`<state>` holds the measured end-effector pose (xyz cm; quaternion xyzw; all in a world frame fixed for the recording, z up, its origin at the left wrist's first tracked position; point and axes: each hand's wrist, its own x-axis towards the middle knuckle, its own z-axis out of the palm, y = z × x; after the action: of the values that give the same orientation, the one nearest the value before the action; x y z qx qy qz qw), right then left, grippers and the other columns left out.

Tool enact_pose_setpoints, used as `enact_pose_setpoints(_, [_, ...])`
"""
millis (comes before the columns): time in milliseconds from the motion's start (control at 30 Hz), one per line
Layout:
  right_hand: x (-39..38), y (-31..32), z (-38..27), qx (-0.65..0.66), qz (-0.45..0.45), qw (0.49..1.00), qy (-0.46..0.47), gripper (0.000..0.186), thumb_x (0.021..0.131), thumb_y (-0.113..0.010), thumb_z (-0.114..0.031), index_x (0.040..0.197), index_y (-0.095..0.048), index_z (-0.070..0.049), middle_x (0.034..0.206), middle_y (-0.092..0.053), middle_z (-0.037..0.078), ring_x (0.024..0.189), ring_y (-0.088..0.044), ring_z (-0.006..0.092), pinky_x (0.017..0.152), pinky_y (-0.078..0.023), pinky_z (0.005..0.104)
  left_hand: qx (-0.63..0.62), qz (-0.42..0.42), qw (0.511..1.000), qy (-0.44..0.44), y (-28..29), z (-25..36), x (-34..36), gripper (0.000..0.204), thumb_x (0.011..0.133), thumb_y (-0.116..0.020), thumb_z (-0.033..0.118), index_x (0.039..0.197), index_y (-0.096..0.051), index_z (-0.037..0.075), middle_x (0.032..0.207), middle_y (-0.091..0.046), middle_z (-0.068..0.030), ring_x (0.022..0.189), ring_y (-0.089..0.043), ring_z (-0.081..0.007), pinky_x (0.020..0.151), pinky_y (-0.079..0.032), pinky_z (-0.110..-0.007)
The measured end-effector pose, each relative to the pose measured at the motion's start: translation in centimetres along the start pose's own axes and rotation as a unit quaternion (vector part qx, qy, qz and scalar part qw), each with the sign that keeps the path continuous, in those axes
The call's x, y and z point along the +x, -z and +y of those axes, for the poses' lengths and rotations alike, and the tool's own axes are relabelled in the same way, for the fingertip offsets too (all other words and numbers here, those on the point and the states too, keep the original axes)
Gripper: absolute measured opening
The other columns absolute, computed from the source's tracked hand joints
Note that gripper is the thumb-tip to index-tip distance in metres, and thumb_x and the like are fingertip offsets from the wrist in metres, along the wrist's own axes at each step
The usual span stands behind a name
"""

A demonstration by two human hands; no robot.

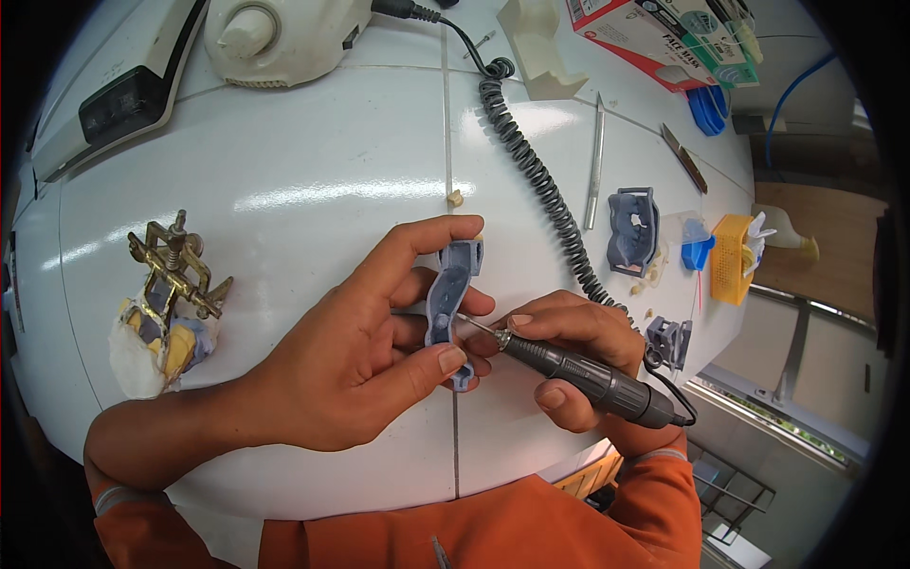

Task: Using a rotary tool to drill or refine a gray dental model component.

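Observation:
A narrow grey-blue moulded piece (453, 275) stands lengthwise in my left hand (360, 351), held between fingers and thumb, with its channelled inner face showing. My right hand (588, 332) grips a dark rotary handpiece (597, 381), whose thin bit reaches the piece's right edge; whether it touches cannot be told. A black coiled cord (531, 171) runs from the handpiece area up to a cream control box (289, 33). Just above my fingers lies a small beige chunk (455, 198). Parts of my left fingers are hidden behind the piece.
A brass articulator (175, 266) with plaster stands left. A display device (114, 114) sits upper left. Rightward lie another grey-blue piece (633, 232), a smaller one (668, 341), metal tool (595, 166), knife (682, 156), beige bits, yellow basket (730, 261), blue container (699, 248). A cardboard box (645, 38) sits behind.

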<state>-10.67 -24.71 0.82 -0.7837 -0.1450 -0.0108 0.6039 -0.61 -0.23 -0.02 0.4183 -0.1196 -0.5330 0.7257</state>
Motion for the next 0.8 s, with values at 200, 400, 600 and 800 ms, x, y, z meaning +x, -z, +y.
enact_pose_setpoints(200, [-0.08,0.07,0.05,-0.023,0.000,1.000,-0.002,0.044,0.090,-0.077,-0.022,0.121,-0.070,0.007,0.108,-0.077,0.024,0.096,-0.080,0.0309,0.082,-0.064,0.0355,0.004,0.018,1.000,0.013,-0.16,0.13,-0.15,0.078,0.101,-0.059,-0.007,0.165,-0.020,0.010,0.129,-0.060,-0.0189,0.114,-0.073,-0.0271,0.097,-0.062,-0.040])
enact_pose_setpoints(400, [-0.08,0.26,-0.03,-0.019,-0.006,1.000,-0.006,0.044,0.089,-0.077,-0.022,0.121,-0.070,0.007,0.107,-0.077,0.024,0.093,-0.079,0.0296,0.078,-0.063,0.0345,0.016,0.031,0.999,0.009,-0.19,0.05,-0.16,0.078,0.097,-0.065,-0.007,0.162,-0.023,0.009,0.125,-0.061,-0.0183,0.112,-0.073,-0.0261,0.094,-0.063,-0.038])
enact_pose_setpoints(600, [0.21,0.29,-0.16,-0.021,-0.016,1.000,-0.001,0.045,0.089,-0.077,-0.022,0.121,-0.070,0.008,0.106,-0.077,0.024,0.092,-0.079,0.0287,0.077,-0.063,0.0341,0.030,0.044,0.998,0.018,-0.46,0.56,-0.12,0.080,0.096,-0.068,-0.006,0.161,-0.024,0.007,0.124,-0.061,-0.0187,0.115,-0.072,-0.0254,0.096,-0.062,-0.039])
enact_pose_setpoints(800, [-0.06,-0.04,0.13,0.006,0.001,1.000,-0.015,0.045,0.090,-0.078,-0.022,0.122,-0.069,0.008,0.109,-0.077,0.025,0.094,-0.079,0.0283,0.077,-0.063,0.0342,0.023,0.029,0.999,0.007,-0.11,0.06,-0.11,0.079,0.098,-0.066,-0.006,0.163,-0.023,0.009,0.124,-0.060,-0.0184,0.115,-0.072,-0.0260,0.098,-0.062,-0.039])
